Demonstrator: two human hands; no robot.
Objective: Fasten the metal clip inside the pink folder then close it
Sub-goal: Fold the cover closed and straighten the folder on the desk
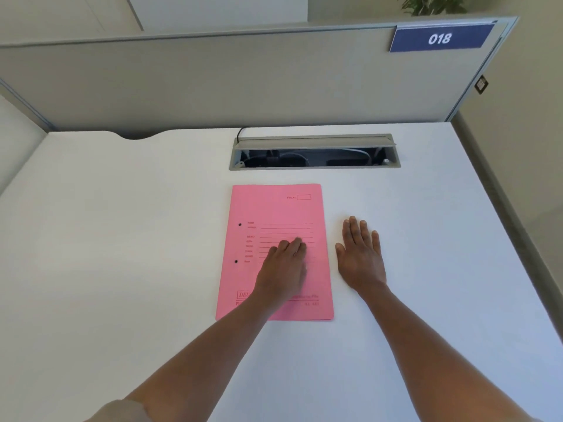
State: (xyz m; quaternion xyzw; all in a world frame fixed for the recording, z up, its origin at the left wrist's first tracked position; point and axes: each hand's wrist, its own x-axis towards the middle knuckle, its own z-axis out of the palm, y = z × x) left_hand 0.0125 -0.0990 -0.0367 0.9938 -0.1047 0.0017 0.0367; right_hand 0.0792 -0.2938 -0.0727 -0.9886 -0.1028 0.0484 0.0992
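A: What takes up most of the view?

B: A broad white desk top (122,239), backed by a long grey fabric partition (213,83) carrying a blue rectangular label (438,38) printed 018. A grey metal cable tray (313,152), its lid raised, sits in the desk near the far edge.

A: And the folder?

B: The flat pink card folder (274,214) lies closed on the desk, just in front of the tray, printed cover up, with 2 small dark holes (239,224) near its left edge. The metal clip is hidden inside.

A: The hands?

B: The left hand (285,269) rests palm down on the cover, fingers loosely extended, gripping nothing. The right hand (361,254) lies flat on the desk just beside the folder's right edge, fingers spread, also holding nothing
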